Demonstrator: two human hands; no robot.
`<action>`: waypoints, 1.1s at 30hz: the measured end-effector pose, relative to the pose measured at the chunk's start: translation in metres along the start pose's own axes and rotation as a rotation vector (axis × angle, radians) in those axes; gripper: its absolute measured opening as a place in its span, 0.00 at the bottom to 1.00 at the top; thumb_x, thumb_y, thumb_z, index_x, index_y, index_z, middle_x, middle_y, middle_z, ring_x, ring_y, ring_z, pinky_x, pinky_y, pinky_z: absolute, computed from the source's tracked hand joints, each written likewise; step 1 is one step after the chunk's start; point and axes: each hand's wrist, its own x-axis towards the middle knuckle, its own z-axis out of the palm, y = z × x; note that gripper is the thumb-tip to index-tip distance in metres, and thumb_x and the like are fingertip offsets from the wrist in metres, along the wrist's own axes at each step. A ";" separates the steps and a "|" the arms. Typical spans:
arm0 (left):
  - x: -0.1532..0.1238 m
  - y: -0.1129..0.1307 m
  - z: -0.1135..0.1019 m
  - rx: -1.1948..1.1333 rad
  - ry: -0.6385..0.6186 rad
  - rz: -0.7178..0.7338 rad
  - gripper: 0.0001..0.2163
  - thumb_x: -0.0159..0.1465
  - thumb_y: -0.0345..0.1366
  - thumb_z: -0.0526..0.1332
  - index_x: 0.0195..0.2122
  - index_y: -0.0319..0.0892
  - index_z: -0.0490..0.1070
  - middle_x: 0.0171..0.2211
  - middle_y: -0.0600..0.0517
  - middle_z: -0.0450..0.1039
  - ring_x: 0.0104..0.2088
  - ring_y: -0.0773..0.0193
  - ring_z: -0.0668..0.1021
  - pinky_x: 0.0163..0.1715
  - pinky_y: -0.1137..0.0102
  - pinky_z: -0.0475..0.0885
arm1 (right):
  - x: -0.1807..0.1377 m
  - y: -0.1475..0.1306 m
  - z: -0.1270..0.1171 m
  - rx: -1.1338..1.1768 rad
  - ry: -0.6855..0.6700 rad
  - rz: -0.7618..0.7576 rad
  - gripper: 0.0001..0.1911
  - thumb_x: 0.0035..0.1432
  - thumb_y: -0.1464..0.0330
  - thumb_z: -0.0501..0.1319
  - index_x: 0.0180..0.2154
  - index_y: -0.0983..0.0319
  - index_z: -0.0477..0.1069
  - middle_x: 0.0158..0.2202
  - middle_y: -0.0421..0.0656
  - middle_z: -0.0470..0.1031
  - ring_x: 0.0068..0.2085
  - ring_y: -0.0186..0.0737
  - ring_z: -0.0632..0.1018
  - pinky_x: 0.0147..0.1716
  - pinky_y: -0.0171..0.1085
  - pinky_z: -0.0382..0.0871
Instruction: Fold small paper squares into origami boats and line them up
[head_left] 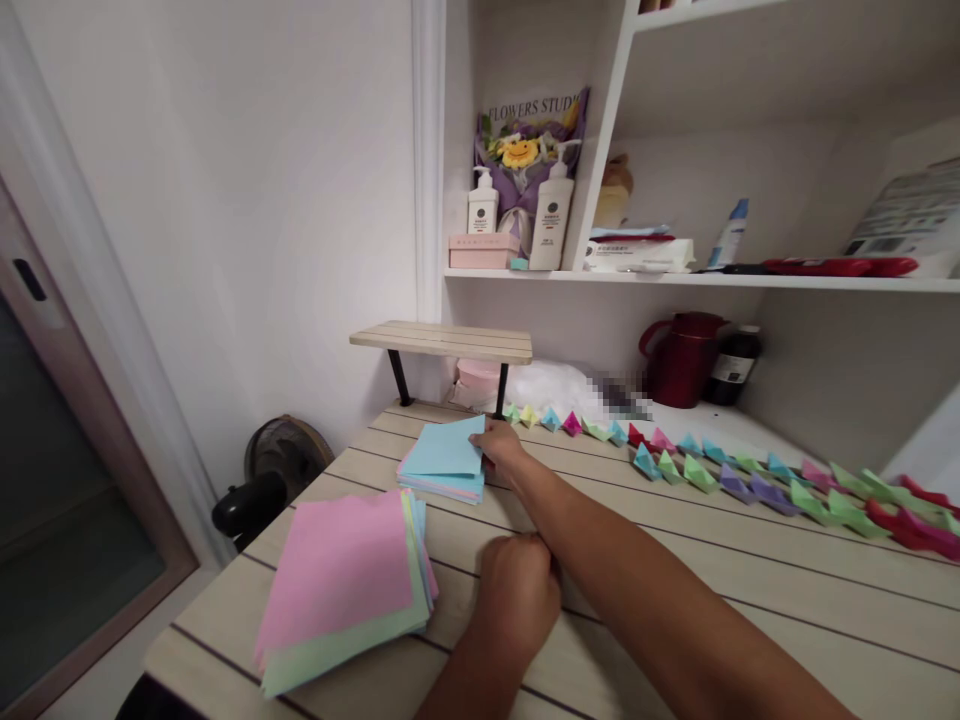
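My right hand (501, 450) reaches across the wooden table (750, 600) to a small stack of coloured paper squares (445, 472). Its fingers pinch the right edge of the top light-blue sheet (448, 446), which is lifted slightly off the stack. My left hand (519, 590) rests on the table nearer to me, curled into a loose fist with nothing visible in it. A larger stack of paper (345, 590) with a pink sheet on top lies to the left of my left hand.
A long row of folded paper boats (750, 478) in several colours runs along the back right of the table. A small wooden riser (442, 342) stands at the back. A fan (281, 470) sits beyond the left edge. Shelves above hold bottles and boxes; a red kettle (681, 358) stands below them.
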 end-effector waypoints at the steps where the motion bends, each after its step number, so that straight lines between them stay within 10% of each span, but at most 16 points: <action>1: 0.000 0.000 0.000 -0.003 -0.001 0.001 0.14 0.62 0.30 0.51 0.37 0.42 0.77 0.37 0.45 0.81 0.38 0.56 0.81 0.36 0.66 0.69 | 0.002 0.002 -0.002 -0.028 0.007 -0.021 0.17 0.64 0.64 0.59 0.52 0.64 0.67 0.51 0.48 0.71 0.46 0.43 0.76 0.44 0.47 0.73; 19: 0.004 0.003 -0.013 -0.064 -0.060 0.035 0.13 0.66 0.35 0.49 0.38 0.45 0.74 0.37 0.49 0.80 0.39 0.58 0.79 0.36 0.67 0.66 | -0.030 -0.005 -0.049 -0.406 0.240 -0.205 0.14 0.62 0.61 0.57 0.48 0.60 0.70 0.47 0.52 0.75 0.53 0.52 0.73 0.43 0.41 0.66; 26: -0.063 0.020 -0.045 -0.036 -0.103 0.116 0.12 0.64 0.35 0.51 0.35 0.47 0.75 0.31 0.47 0.78 0.35 0.56 0.78 0.36 0.63 0.67 | -0.076 -0.001 -0.046 -0.149 -0.230 -0.107 0.09 0.62 0.67 0.56 0.38 0.65 0.71 0.24 0.44 0.77 0.19 0.32 0.74 0.16 0.28 0.60; 29: -0.109 -0.013 -0.082 -0.020 0.290 0.060 0.12 0.62 0.42 0.55 0.41 0.49 0.75 0.25 0.48 0.75 0.28 0.56 0.76 0.36 0.61 0.69 | -0.104 0.013 -0.031 -0.076 -0.455 -0.027 0.07 0.59 0.66 0.60 0.36 0.65 0.70 0.23 0.43 0.77 0.18 0.33 0.75 0.14 0.27 0.60; 31: -0.124 -0.052 -0.110 -0.036 0.787 -0.253 0.11 0.63 0.44 0.55 0.41 0.49 0.74 0.35 0.47 0.76 0.38 0.53 0.76 0.45 0.59 0.69 | -0.118 0.018 -0.019 -0.035 -0.507 -0.012 0.08 0.60 0.65 0.59 0.39 0.63 0.68 0.25 0.42 0.77 0.18 0.31 0.74 0.14 0.26 0.61; 33: -0.124 -0.096 -0.135 -0.267 0.912 -0.525 0.16 0.61 0.41 0.58 0.51 0.49 0.67 0.46 0.50 0.72 0.49 0.55 0.73 0.55 0.60 0.64 | -0.127 0.018 -0.006 -0.020 -0.515 -0.011 0.10 0.62 0.63 0.57 0.43 0.63 0.66 0.25 0.40 0.75 0.17 0.31 0.73 0.13 0.26 0.60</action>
